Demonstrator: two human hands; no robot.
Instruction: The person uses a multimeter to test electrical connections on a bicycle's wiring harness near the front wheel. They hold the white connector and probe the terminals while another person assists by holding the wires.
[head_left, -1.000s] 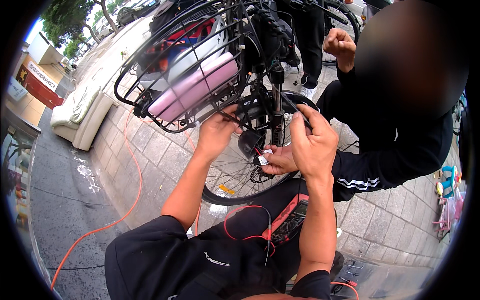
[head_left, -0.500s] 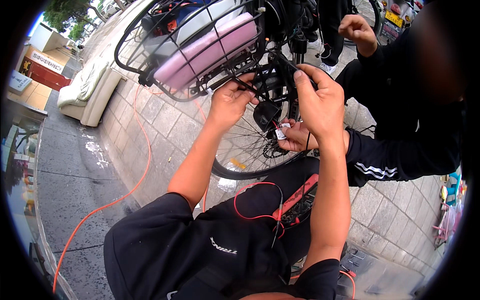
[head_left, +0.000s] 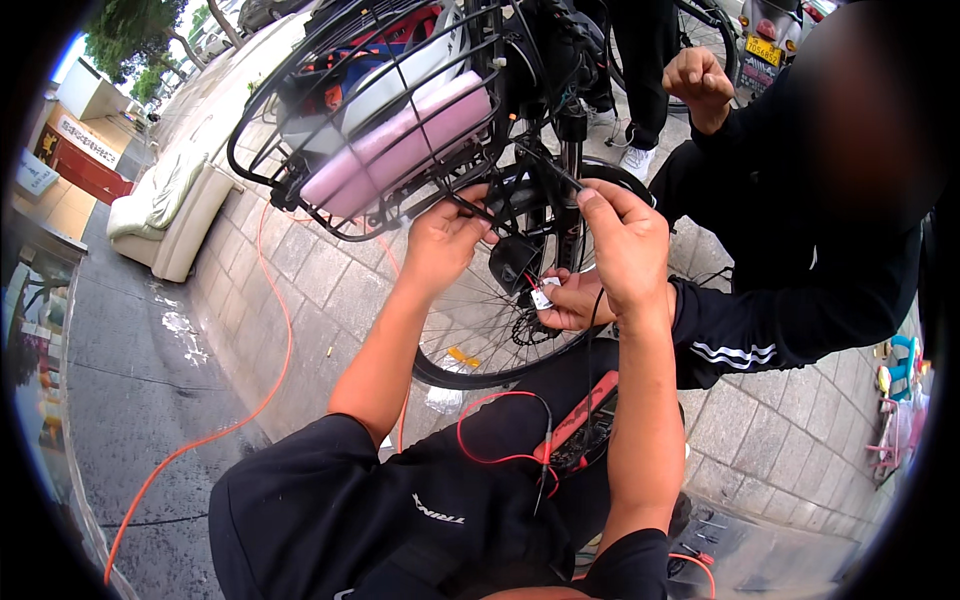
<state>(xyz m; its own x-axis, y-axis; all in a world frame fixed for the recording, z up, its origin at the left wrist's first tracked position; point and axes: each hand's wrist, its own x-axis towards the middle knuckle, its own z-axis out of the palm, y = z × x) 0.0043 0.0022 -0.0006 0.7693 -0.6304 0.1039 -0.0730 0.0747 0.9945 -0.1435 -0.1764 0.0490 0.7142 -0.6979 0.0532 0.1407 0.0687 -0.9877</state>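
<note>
Below the basket, my left hand (head_left: 445, 240) pinches with curled fingertips at the front of the bicycle; what lies between them is hidden. To its right, my right hand (head_left: 630, 245) is closed on the end of a thin black cable (head_left: 597, 345), which hangs from it toward my lap. Between my hands sits a round black housing (head_left: 512, 262) with red wires. Another person's hand (head_left: 572, 302) holds a small white connector (head_left: 545, 293) on those wires. A red and black multimeter (head_left: 578, 425) rests on my lap with a red test lead (head_left: 480, 453).
The black wire basket (head_left: 300, 190) holds a pink foam block (head_left: 400, 150) and other items. The front wheel (head_left: 470, 378) stands below. A person in black crouches at the right, with a second hand (head_left: 700, 85) raised. An orange cord (head_left: 285, 350) crosses the paving near a sofa (head_left: 175, 220).
My view has shifted slightly. My right hand has lowered relative to the bicycle. My left hand stays under the basket, and the other person still holds the white connector.
</note>
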